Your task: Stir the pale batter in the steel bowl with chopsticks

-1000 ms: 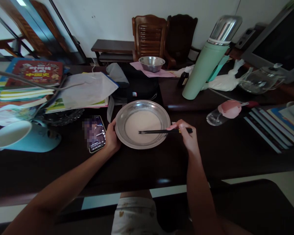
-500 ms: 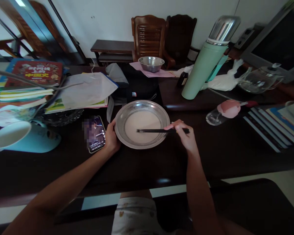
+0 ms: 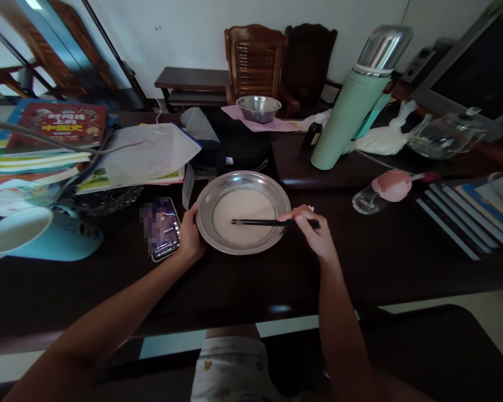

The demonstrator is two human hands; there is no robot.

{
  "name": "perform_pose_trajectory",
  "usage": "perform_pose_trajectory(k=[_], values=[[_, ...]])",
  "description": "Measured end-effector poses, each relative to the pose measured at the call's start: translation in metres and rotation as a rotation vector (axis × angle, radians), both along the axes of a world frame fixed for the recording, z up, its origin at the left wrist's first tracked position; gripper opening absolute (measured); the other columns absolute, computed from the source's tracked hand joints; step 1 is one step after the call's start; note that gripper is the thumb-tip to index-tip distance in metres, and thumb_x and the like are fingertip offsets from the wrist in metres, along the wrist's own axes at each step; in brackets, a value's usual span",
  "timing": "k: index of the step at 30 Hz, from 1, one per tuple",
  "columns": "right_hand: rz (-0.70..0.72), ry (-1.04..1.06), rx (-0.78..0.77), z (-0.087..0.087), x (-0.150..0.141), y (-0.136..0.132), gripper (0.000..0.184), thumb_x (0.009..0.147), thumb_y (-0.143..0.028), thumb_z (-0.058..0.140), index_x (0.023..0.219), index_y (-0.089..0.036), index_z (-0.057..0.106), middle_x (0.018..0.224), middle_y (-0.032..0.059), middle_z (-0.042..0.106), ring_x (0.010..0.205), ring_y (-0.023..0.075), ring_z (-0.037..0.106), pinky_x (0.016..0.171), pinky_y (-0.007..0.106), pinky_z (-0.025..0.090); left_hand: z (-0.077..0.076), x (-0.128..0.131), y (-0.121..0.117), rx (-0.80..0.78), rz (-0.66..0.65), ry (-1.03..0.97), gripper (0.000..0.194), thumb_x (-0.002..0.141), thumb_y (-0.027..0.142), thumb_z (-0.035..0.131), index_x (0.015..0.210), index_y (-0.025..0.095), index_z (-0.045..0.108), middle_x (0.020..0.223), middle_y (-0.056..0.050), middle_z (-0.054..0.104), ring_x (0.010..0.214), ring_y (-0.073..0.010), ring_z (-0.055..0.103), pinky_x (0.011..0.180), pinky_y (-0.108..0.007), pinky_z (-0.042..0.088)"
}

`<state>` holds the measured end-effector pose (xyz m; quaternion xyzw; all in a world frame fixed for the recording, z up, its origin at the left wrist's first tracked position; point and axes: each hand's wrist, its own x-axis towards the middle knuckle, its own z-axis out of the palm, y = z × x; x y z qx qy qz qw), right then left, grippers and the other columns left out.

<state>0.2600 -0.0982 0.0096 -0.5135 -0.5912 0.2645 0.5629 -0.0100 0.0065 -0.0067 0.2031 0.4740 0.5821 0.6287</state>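
A round metal bowl point(image 3: 209, 234) with a wide rim stands on the dark table, holding a pale, milky liquid point(image 3: 247, 204). My left hand point(image 3: 191, 235) grips the left side of its rim; some of the fingers are hidden beneath it. In my right hand point(image 3: 312, 229) is a pair of black chopsticks point(image 3: 260, 222), pinched near their thick ends. Their tips reach over the bowl's middle, at the liquid. Just left of my left hand lies a phone point(image 3: 166, 229) with its screen lit.
A light blue mug point(image 3: 67, 240) and stacked books point(image 3: 58, 125) are at the left. A green thermos point(image 3: 343, 117), a small metal bowl point(image 3: 259, 109) and a dark bottle point(image 3: 313, 134) stand behind. To the right are a pink-and-clear cup point(image 3: 385, 188), a glass teapot point(image 3: 444, 137) and more books point(image 3: 465, 218).
My right hand and the chopsticks have shifted slightly left and up over the bowl. My left hand and the bowl stay in place.
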Motion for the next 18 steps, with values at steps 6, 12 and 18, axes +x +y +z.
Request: perform_pose_trajectory(k=[6, 12, 18], values=[[-0.163, 0.038, 0.033, -0.0046, 0.006, -0.0012, 0.049, 0.107, -0.069, 0.064, 0.089, -0.031, 0.089, 0.092, 0.005, 0.088, 0.094, 0.0275, 0.08, 0.093, 0.048, 0.063, -0.0005, -0.0005, 0.0009, -0.018, 0.001, 0.013, 0.012, 0.077, 0.035, 0.077, 0.082, 0.024, 0.075, 0.077, -0.004, 0.082, 0.108, -0.0334, 0.084, 0.09, -0.038, 0.072], [-0.034, 0.051, 0.012, 0.0012, 0.0029, -0.0026, 0.052, 0.108, -0.069, 0.062, 0.084, -0.031, 0.089, 0.085, 0.0053, 0.085, 0.085, 0.0256, 0.077, 0.086, 0.044, 0.062, 0.003, 0.0002, -0.0006, -0.009, 0.006, 0.011, 0.008, 0.079, 0.032, 0.074, 0.083, 0.025, 0.077, 0.077, -0.001, 0.082, 0.109, -0.0315, 0.083, 0.088, -0.036, 0.072], [-0.084, -0.015, 0.029, -0.0018, 0.0025, -0.0001, 0.048, 0.105, -0.071, 0.066, 0.092, -0.033, 0.09, 0.095, 0.0051, 0.088, 0.095, 0.0274, 0.078, 0.092, 0.047, 0.061, 0.0068, 0.002, -0.0019, -0.031, 0.014, 0.019, 0.008, 0.08, 0.032, 0.072, 0.082, 0.025, 0.076, 0.076, -0.002, 0.082, 0.111, -0.0329, 0.083, 0.088, -0.037, 0.073]])
